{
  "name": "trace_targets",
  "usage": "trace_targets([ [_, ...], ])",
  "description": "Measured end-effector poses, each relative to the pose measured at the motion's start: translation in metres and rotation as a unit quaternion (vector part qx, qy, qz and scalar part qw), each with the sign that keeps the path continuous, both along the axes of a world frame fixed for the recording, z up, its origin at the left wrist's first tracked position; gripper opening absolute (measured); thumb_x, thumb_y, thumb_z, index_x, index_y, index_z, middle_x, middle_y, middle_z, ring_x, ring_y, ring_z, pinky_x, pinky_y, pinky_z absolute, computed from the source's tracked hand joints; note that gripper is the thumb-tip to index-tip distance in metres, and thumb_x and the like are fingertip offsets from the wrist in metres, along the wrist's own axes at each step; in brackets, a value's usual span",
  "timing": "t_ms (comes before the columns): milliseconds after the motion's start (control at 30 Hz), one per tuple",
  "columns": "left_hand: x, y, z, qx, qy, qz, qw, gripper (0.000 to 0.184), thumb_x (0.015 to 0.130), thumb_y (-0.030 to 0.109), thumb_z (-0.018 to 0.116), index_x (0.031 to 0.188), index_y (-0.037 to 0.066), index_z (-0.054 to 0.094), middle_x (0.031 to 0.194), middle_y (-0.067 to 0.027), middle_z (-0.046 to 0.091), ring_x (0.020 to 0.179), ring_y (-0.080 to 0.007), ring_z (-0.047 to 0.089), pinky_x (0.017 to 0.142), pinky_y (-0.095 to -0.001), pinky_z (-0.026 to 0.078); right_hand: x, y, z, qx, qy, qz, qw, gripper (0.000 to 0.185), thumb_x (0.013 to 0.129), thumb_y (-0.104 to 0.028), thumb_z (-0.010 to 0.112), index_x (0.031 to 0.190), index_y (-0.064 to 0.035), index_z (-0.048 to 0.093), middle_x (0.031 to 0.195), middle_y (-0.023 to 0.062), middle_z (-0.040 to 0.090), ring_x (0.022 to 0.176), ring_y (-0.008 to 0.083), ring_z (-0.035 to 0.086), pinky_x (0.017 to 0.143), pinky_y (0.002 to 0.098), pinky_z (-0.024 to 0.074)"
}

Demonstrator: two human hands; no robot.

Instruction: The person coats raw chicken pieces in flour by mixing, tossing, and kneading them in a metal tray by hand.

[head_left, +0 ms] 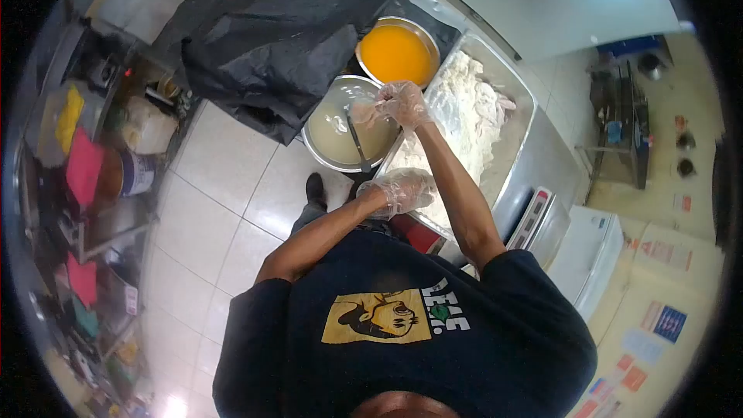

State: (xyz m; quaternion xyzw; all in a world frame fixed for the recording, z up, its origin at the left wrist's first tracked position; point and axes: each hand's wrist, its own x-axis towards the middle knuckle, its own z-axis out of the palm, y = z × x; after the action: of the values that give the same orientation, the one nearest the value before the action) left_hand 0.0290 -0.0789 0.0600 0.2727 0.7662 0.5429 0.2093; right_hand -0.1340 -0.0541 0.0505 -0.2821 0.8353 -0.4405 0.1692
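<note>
My right hand, in a clear plastic glove, is above the rim between two metal bowls and the flour tray. Its fingers are closed on a pale pinkish piece of raw meat, partly blurred, over the bowl of cloudy liquid. A dark-handled utensil leans in that bowl. Also gloved, my left hand hovers at the near edge of the metal tray, fingers loosely extended and apparently holding nothing. White flour covers much of the tray, with pale floured pieces at its far side.
A bowl of orange liquid stands beyond the cloudy one. Black plastic sheeting drapes over the surface at left. A scale is right of the tray. Shelves with containers line the left, across the tiled floor.
</note>
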Motion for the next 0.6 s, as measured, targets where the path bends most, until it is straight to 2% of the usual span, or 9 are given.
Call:
trace_targets([
  [100,-0.004,0.013,-0.018,-0.051,0.075,0.022,0.996,0.040,0.088,0.032,0.051,0.115,0.003,0.056,0.108,-0.0169,0.061,0.102,-0.0313,0.057,0.092,-0.0399,0.043,0.003,0.023,0.027,-0.014,-0.065,-0.054,0.996,0.007,0.062,-0.005,0.068,0.068,-0.0045,0.065,0.060,0.0023,0.060,0.057,0.0117,0.057,0.051,0.0296,0.0453],
  [167,-0.002,0.012,0.004,-0.053,0.020,0.014,0.998,0.035,0.085,0.026,0.056,0.111,0.003,0.058,0.102,-0.0174,0.062,0.095,-0.0296,0.060,0.085,-0.0382,0.047,0.011,0.045,0.059,-0.088,-0.146,-0.062,0.983,0.008,0.062,-0.004,0.067,0.069,-0.0039,0.065,0.060,0.0023,0.059,0.057,0.0107,0.056,0.052,0.0274,0.0453],
  [200,0.000,0.009,0.015,-0.033,-0.011,0.038,0.999,0.033,0.084,0.023,0.058,0.110,0.003,0.058,0.099,-0.0173,0.063,0.092,-0.0274,0.060,0.083,-0.0365,0.048,0.016,0.062,0.075,-0.061,-0.068,-0.071,0.993,0.008,0.063,-0.003,0.067,0.071,-0.0028,0.065,0.063,0.0035,0.061,0.058,0.0099,0.056,0.054,0.0254,0.0455],
  [300,-0.004,0.005,0.049,-0.040,-0.049,0.019,0.998,0.030,0.083,0.018,0.060,0.108,0.002,0.059,0.094,-0.0155,0.063,0.086,-0.0222,0.061,0.079,-0.0325,0.048,0.041,0.118,0.123,-0.125,-0.126,-0.133,0.975,0.012,0.063,-0.002,0.068,0.075,-0.0018,0.066,0.065,0.0040,0.061,0.061,0.0097,0.056,0.058,0.0250,0.0462],
  [367,-0.001,0.004,0.064,-0.001,-0.122,0.028,0.992,0.028,0.084,0.016,0.060,0.107,0.001,0.060,0.093,-0.0137,0.064,0.083,-0.0203,0.060,0.076,-0.0315,0.048,0.060,0.155,0.124,-0.180,-0.187,-0.166,0.951,0.014,0.063,-0.002,0.068,0.077,-0.0020,0.066,0.066,0.0038,0.061,0.062,0.0094,0.056,0.059,0.0248,0.0465],
  [433,-0.005,0.004,0.072,0.000,-0.088,-0.001,0.996,0.029,0.084,0.013,0.061,0.109,-0.001,0.058,0.093,-0.0125,0.063,0.083,-0.0181,0.059,0.073,-0.0308,0.049,0.066,0.191,0.109,-0.238,-0.243,-0.188,0.921,0.015,0.063,-0.002,0.067,0.079,-0.0021,0.066,0.066,0.0035,0.061,0.063,0.0091,0.056,0.061,0.0245,0.0468],
  [500,-0.009,0.005,0.077,0.006,-0.106,-0.004,0.994,0.031,0.083,0.009,0.062,0.112,0.000,0.056,0.093,-0.0097,0.061,0.081,-0.0160,0.059,0.071,-0.0294,0.050,0.068,0.227,0.057,0.040,-0.228,-0.178,0.956,0.019,0.068,0.002,0.065,0.086,-0.0007,0.064,0.078,0.0080,0.064,0.069,0.0174,0.060,0.064,0.0301,0.0488],
  [533,-0.010,0.005,0.078,0.013,-0.091,-0.002,0.996,0.032,0.082,0.007,0.063,0.113,0.000,0.055,0.092,-0.0080,0.060,0.080,-0.0150,0.058,0.071,-0.0287,0.050,0.062,0.242,0.036,0.032,-0.225,-0.184,0.956,0.019,0.068,0.002,0.065,0.086,-0.0007,0.064,0.078,0.0080,0.064,0.069,0.0174,0.060,0.064,0.0301,0.0488],
  [600,-0.016,0.012,0.080,0.022,-0.150,-0.008,0.988,0.032,0.083,0.007,0.063,0.113,0.000,0.056,0.093,-0.0079,0.060,0.079,-0.0150,0.058,0.071,-0.0283,0.050,0.043,0.264,-0.006,0.214,0.053,-0.163,0.962,0.013,0.076,-0.007,0.062,0.087,-0.0006,0.064,0.082,0.0113,0.065,0.074,0.0236,0.062,0.070,0.0342,0.0498],
])
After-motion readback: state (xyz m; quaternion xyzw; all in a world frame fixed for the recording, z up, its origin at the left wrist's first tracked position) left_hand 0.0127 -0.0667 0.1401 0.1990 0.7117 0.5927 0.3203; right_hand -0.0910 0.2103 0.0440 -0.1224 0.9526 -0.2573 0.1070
